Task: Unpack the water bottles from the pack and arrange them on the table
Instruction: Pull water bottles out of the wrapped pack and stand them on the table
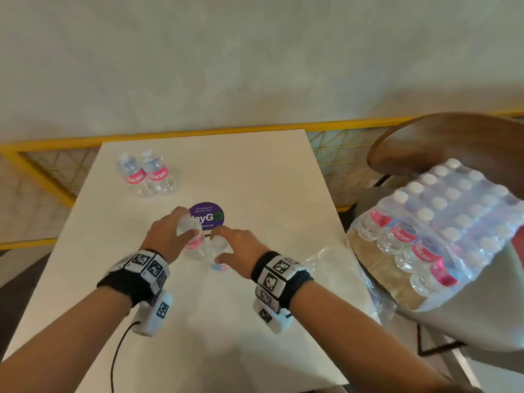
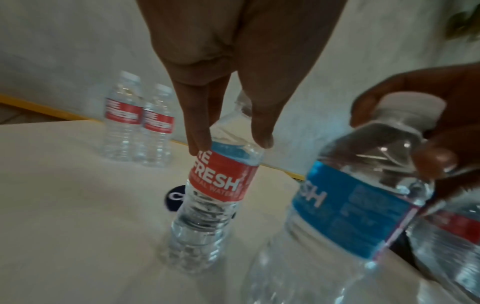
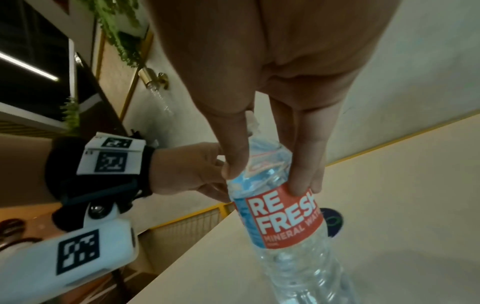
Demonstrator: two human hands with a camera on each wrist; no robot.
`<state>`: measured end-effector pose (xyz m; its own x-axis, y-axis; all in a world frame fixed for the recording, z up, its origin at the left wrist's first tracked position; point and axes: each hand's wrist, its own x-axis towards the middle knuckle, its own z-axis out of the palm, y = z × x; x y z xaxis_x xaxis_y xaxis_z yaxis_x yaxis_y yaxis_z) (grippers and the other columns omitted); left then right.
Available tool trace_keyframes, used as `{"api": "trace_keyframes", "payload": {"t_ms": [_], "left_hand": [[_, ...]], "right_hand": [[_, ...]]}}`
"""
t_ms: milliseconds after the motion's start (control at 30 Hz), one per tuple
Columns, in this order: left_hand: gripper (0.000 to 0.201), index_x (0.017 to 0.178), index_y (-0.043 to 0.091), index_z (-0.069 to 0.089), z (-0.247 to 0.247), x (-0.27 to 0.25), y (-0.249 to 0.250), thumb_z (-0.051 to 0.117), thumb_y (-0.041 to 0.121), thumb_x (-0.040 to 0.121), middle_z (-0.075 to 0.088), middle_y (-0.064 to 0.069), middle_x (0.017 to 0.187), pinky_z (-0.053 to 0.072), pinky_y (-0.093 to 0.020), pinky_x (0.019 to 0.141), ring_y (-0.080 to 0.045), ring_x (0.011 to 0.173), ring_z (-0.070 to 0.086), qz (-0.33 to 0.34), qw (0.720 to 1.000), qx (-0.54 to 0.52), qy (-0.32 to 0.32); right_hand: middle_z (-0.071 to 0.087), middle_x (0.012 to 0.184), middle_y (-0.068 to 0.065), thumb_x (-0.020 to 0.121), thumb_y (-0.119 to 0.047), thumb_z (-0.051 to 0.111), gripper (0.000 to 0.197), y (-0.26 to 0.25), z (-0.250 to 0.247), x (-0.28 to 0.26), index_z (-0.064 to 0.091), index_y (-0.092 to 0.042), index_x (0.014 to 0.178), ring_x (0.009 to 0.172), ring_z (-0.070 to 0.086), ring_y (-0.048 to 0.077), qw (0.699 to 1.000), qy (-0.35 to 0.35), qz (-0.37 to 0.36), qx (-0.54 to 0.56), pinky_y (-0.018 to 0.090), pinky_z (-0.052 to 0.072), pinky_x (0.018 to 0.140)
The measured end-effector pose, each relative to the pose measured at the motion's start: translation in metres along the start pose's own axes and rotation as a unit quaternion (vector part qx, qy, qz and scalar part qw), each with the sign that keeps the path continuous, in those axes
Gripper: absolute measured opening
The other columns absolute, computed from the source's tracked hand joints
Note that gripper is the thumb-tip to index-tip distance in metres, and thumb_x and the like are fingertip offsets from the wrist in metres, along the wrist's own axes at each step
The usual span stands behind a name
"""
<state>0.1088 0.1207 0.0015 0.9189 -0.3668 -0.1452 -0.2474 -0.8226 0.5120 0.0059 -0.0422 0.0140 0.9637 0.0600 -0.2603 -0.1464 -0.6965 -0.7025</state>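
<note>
Two small clear water bottles with red and blue labels are in my hands over the middle of the white table (image 1: pixel 255 171). My left hand (image 1: pixel 187 222) grips one bottle (image 1: pixel 195 242) by its shoulder from above; the left wrist view shows its fingers (image 2: pixel 200 142) on that bottle (image 2: pixel 218 185), whose base touches the table. My right hand (image 1: pixel 221 245) grips the neighbouring bottle (image 1: pixel 222 266), with its thumb and fingers pinching the bottle (image 3: pixel 283 218) just above the label. Two more bottles (image 1: pixel 147 174) stand together at the far left. The shrink-wrapped pack (image 1: pixel 442 222) lies on a chair at the right.
A purple round sticker (image 1: pixel 209 215) sits on the table just beyond my hands. Loose clear plastic wrap (image 1: pixel 334 265) hangs over the table's right edge. A brown chair back (image 1: pixel 442 143) rises behind the pack. A yellow railing (image 1: pixel 198 133) runs past the far edge.
</note>
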Motion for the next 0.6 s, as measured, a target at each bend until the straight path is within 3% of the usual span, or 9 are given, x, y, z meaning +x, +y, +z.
{"api": "trace_keyframes", "payload": {"t_ms": [100, 167, 233, 300, 367, 433, 500, 600], "left_hand": [[0.044, 0.111, 0.013, 0.050, -0.005, -0.003, -0.011, 0.066, 0.041, 0.081, 0.063, -0.012, 0.096, 0.043, -0.035, 0.073, -0.032, 0.083, 0.056, -0.016, 1.000, 0.018, -0.006], [0.038, 0.108, 0.015, 0.048, -0.006, -0.005, -0.008, 0.067, 0.037, 0.083, 0.064, -0.014, 0.097, 0.045, -0.036, 0.074, -0.031, 0.083, 0.056, -0.032, 0.999, 0.028, -0.018], [0.043, 0.113, 0.014, 0.047, -0.007, -0.009, -0.001, 0.070, 0.033, 0.081, 0.062, -0.017, 0.109, 0.048, -0.040, 0.080, -0.033, 0.089, 0.057, -0.047, 0.998, 0.029, -0.032], [0.065, 0.126, 0.011, 0.044, -0.007, -0.016, 0.012, 0.076, 0.034, 0.075, 0.051, -0.020, 0.129, 0.047, -0.050, 0.093, -0.039, 0.110, 0.054, -0.025, 0.999, 0.037, 0.007], [0.072, 0.131, 0.008, 0.043, -0.005, -0.028, 0.035, 0.079, 0.026, 0.071, 0.043, -0.020, 0.138, 0.042, -0.055, 0.099, -0.042, 0.124, 0.043, 0.062, 0.993, 0.059, 0.084], [0.058, 0.125, 0.008, 0.049, -0.003, -0.045, 0.074, 0.076, 0.019, 0.074, 0.046, -0.016, 0.132, 0.046, -0.051, 0.093, -0.039, 0.118, 0.047, 0.174, 0.975, 0.058, 0.123], [0.044, 0.117, 0.010, 0.055, 0.005, -0.061, 0.117, 0.072, 0.019, 0.078, 0.051, -0.009, 0.123, 0.051, -0.045, 0.082, -0.032, 0.106, 0.054, 0.273, 0.953, 0.059, 0.116], [0.025, 0.108, 0.013, 0.060, 0.028, -0.079, 0.173, 0.062, 0.024, 0.085, 0.059, -0.002, 0.109, 0.055, -0.035, 0.066, -0.023, 0.091, 0.060, 0.408, 0.906, 0.058, 0.092]], "right_hand": [[0.058, 0.121, 0.020, 0.085, -0.011, 0.063, 0.054, -0.023, 0.024, 0.015, 0.043, -0.015, 0.135, 0.109, 0.056, 0.034, 0.998, -0.045, -0.025, -0.036, 0.036, 0.045, 0.089], [0.059, 0.116, 0.023, 0.084, -0.010, 0.064, 0.056, -0.030, 0.030, 0.017, 0.042, -0.015, 0.135, 0.105, 0.057, 0.037, 0.997, -0.049, -0.030, -0.050, 0.042, 0.048, 0.087], [0.060, 0.114, 0.022, 0.082, -0.014, 0.069, 0.059, -0.027, 0.030, 0.012, 0.042, -0.018, 0.135, 0.103, 0.058, 0.038, 0.998, -0.038, -0.026, -0.043, 0.042, 0.050, 0.086], [0.056, 0.123, 0.019, 0.080, -0.028, 0.072, 0.066, -0.017, 0.020, -0.002, 0.038, -0.022, 0.138, 0.112, 0.054, 0.035, 1.000, -0.013, 0.000, -0.018, 0.042, 0.047, 0.093], [0.050, 0.133, 0.014, 0.084, -0.041, 0.065, 0.065, 0.005, -0.002, -0.022, 0.037, -0.021, 0.139, 0.122, 0.048, 0.031, 0.998, 0.033, 0.050, 0.011, 0.040, 0.041, 0.101], [0.053, 0.132, 0.010, 0.088, -0.043, 0.059, 0.052, 0.042, -0.031, -0.049, 0.048, -0.017, 0.132, 0.120, 0.051, 0.027, 0.986, 0.113, 0.118, 0.033, 0.037, 0.043, 0.101], [0.057, 0.129, 0.006, 0.090, -0.038, 0.057, 0.042, 0.084, -0.059, -0.081, 0.055, -0.016, 0.125, 0.115, 0.056, 0.024, 0.959, 0.192, 0.206, 0.041, 0.036, 0.046, 0.099], [0.050, 0.137, 0.007, 0.093, -0.025, 0.054, 0.043, 0.139, -0.091, -0.126, 0.048, -0.012, 0.134, 0.124, 0.049, 0.026, 0.921, 0.224, 0.319, -0.004, 0.037, 0.042, 0.104]]}}
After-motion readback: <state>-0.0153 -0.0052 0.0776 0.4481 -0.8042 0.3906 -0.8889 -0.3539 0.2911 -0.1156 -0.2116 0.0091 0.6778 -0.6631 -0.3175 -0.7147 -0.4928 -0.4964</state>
